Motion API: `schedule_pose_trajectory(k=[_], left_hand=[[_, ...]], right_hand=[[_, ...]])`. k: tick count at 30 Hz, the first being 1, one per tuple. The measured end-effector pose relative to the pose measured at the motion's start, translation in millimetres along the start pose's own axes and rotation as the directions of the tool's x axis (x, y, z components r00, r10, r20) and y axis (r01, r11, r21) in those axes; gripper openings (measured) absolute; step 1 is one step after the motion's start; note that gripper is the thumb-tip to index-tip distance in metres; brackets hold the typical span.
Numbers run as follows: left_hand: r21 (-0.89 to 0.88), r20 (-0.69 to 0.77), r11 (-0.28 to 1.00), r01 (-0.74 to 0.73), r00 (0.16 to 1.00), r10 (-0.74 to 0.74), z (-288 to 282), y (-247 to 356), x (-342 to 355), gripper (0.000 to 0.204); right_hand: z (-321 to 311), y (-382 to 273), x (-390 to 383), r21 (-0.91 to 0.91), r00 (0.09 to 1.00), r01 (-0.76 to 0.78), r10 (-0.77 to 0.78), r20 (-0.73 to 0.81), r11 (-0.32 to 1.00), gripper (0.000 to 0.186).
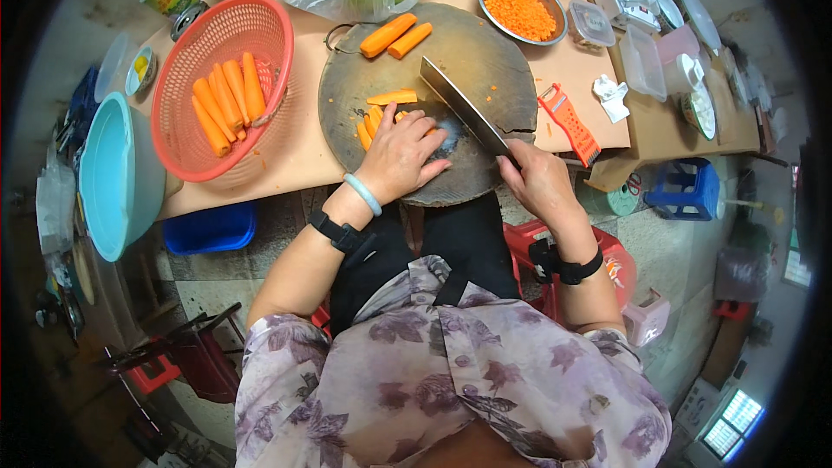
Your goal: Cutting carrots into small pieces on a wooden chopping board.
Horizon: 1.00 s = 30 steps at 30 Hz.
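Two large carrot pcs. (388,35) at the far side of the round board (472,39) look yet to be cut; L. hand (399,153), fingers bent, rests on cut strips (373,116) nearer the wearer; R. hand (543,184) grips a cleaver (461,104) by its handle. Diced carrot (520,10) in a metal bowl (562,21) is apparently done; long carrots (227,91) in the red basket (221,30), at left, seem unstarted.

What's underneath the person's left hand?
Orange carrot pieces show at the edges of the left hand, on the round wooden board. Whatever lies directly beneath the palm is covered and cannot be seen.
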<state>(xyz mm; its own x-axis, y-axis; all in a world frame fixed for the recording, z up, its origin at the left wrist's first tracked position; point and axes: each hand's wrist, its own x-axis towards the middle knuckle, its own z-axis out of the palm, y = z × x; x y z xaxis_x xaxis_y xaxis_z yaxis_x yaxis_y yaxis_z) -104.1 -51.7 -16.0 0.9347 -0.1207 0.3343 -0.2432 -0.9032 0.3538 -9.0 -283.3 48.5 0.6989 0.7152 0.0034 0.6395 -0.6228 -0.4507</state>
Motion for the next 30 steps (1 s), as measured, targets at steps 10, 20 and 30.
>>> schedule_pose_trajectory(k=[10,20,30], left_hand=[[-0.090,-0.182,0.994,0.054,0.981,-0.070,-12.4,-11.5,1.6,0.025],[0.210,-0.034,0.975,0.078,0.997,-0.072,-19.9,-62.5,40.1,0.008],[0.047,-0.047,0.997,-0.065,0.997,0.068,-0.9,-3.6,39.4,0.017]], right_hand=[[6.0,-0.6,-16.9,0.049,0.999,0.004,-0.002,-0.038,0.999,0.014],[5.1,8.2,-19.5,0.119,0.991,-0.024,0.039,-0.127,0.993,0.016],[3.7,20.6,-25.8,0.248,0.974,-0.032,0.086,-0.209,0.968,0.021]])
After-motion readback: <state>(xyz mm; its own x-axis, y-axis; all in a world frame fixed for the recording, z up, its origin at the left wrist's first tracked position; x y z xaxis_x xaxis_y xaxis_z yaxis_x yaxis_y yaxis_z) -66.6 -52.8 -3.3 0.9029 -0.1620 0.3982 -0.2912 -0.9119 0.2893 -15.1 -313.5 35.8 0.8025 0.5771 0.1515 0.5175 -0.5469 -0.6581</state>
